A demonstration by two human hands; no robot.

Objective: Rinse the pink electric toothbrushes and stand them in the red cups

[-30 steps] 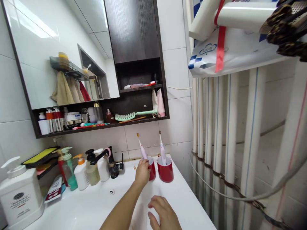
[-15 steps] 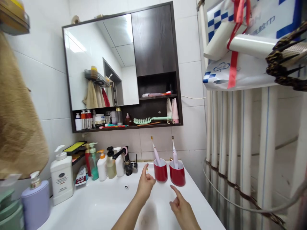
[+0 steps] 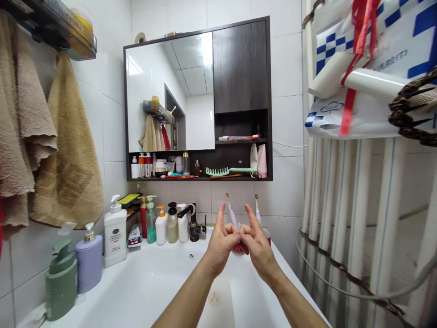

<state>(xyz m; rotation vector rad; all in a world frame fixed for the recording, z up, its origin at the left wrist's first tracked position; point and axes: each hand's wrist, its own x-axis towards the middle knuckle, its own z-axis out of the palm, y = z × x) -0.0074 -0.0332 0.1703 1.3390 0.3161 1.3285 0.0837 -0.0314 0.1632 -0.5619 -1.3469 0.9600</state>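
My left hand (image 3: pixel 222 241) and my right hand (image 3: pixel 258 246) are raised over the sink (image 3: pixel 164 282), side by side. Their index fingers point upward while the other fingers curl in. The thumbs meet in the middle, and I see nothing held. Behind the hands a pale electric toothbrush (image 3: pixel 232 217) leans in a red cup (image 3: pixel 241 248), which is mostly covered. To the right a second electric toothbrush (image 3: pixel 257 216) stands in another red cup (image 3: pixel 267 235), of which only an edge shows.
A black faucet (image 3: pixel 193 223) is at the sink's back, with several pump bottles to its left. Above hangs a mirror cabinet (image 3: pixel 241 66) holding a green hairbrush (image 3: pixel 218 171) and toiletries. White radiator pipes (image 3: pixel 362 191) run along the right; towels (image 3: pixel 68 159) hang left.
Both hands have risen and come together, thumbs touching, now in front of the red cups. The view has turned a little to the left, showing more towels and bottles.
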